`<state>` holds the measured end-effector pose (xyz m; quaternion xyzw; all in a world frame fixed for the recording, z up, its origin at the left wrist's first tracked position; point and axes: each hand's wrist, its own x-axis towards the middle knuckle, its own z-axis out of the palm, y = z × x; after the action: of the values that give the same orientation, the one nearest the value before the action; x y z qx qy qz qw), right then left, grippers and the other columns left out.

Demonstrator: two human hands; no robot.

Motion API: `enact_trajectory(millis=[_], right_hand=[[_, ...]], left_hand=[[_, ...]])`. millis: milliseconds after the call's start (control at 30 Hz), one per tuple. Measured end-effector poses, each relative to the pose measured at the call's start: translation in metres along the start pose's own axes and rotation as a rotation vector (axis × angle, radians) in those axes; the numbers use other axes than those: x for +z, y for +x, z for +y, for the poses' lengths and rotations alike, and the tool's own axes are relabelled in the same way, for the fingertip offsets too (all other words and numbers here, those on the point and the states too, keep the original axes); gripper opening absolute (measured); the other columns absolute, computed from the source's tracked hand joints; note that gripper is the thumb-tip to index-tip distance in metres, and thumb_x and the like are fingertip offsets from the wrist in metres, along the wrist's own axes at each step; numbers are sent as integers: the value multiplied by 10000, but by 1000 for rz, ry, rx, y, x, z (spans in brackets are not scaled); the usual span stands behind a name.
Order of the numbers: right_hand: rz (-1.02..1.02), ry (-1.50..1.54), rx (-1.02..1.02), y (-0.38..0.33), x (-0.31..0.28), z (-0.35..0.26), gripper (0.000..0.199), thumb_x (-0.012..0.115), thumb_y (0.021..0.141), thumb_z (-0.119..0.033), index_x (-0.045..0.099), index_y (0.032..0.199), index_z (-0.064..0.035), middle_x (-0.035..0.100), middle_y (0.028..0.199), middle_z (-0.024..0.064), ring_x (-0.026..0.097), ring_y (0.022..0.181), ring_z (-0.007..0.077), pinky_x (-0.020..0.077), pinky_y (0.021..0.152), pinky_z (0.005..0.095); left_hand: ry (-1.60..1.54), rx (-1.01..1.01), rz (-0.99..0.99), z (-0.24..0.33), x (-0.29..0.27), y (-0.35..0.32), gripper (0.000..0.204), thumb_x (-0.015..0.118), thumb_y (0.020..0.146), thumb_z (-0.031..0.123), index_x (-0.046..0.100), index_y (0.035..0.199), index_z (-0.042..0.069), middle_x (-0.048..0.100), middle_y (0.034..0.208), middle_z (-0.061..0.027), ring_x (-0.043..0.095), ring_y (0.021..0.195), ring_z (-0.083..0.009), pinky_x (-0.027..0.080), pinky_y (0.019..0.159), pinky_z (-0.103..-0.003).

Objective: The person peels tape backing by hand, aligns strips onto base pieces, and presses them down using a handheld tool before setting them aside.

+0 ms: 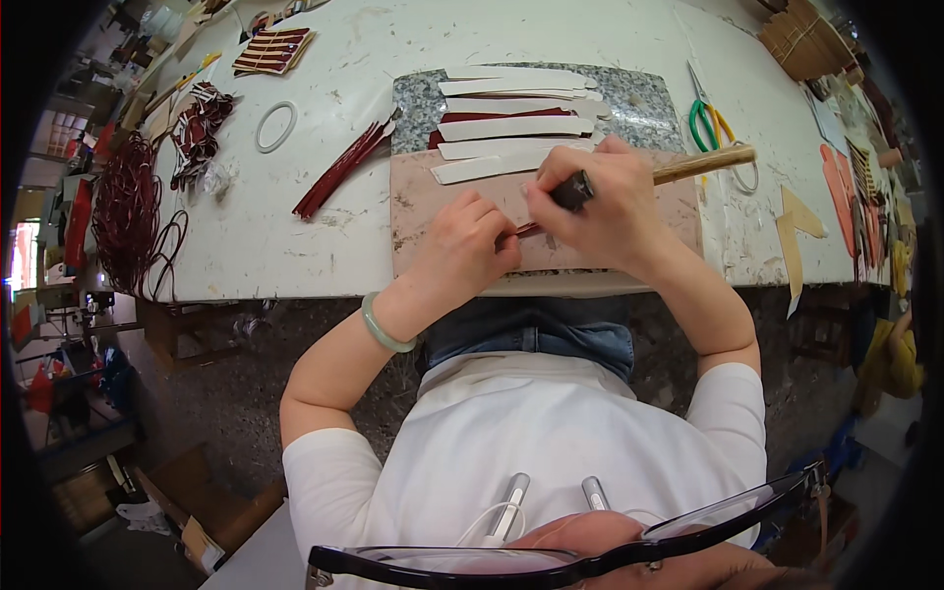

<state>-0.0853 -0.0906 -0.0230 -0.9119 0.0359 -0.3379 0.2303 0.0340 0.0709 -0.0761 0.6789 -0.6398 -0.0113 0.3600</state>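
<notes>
My right hand [615, 211] is closed round a hammer with a dark head [572, 191] and a wooden handle [703, 164] that points right. Its fingertips also meet a narrow dark red strip [529, 229] low over the pinkish board [433, 211]. At the strip's left end my left hand [467, 241] pinches it, fingers curled. Most of the strip is hidden by both hands. Just beyond them, several white-backed dark red strips [516, 127] lie in a row across the board and a speckled grey slab [639, 103].
Left of the board lies a bundle of thin dark red strips [344, 172], with a pale ring [276, 127] and a tangle of red cord [126, 211] farther left. To the right are green-and-orange-handled scissors [703, 123] and tan offcuts [790, 236]. A brown bundle [806, 41] stands far right.
</notes>
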Motion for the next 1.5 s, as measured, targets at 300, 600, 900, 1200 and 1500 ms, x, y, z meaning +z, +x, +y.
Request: enact_trajectory(millis=[300,600,900,1200,1500], right_hand=[[-16,50,-4,7,15,-11,211,786,771,-191,587,701,-174,592,572,-22,484,459,222,381,583,327],[-72,64,-47,12,33,-27,202,778,774,-182,589,704,-177,600,579,-51,509,470,204,401,602,331],[-93,82,-122,14,47,-39,210,781,780,-196,582,714,-182,592,561,-54,520,456,193,404,586,333],[-82,193,-98,15,60,-43,228,784,767,-178,568,693,-179,591,564,-52,490,438,193,382,582,321],[-102,179,-76,17,65,-47,191,736,790,-225,572,708,-173,600,552,-18,506,446,221,405,593,341]], left_hand=[[15,-20,36,-3,-8,-13,104,713,693,28,628,748,50,602,754,-79,576,768,-275,510,708,-380],[61,-18,46,-5,-21,-26,110,712,689,15,620,745,41,593,751,-87,566,761,-276,507,695,-383],[97,-61,53,-4,-32,-42,118,715,685,15,606,723,40,590,747,-87,567,762,-280,504,687,-384],[22,-83,32,-5,-48,-53,110,723,683,9,634,746,27,616,747,-91,582,764,-283,513,707,-382],[-42,-144,62,-8,-54,-69,118,746,670,-8,653,732,31,618,760,-75,582,778,-274,513,728,-385]])
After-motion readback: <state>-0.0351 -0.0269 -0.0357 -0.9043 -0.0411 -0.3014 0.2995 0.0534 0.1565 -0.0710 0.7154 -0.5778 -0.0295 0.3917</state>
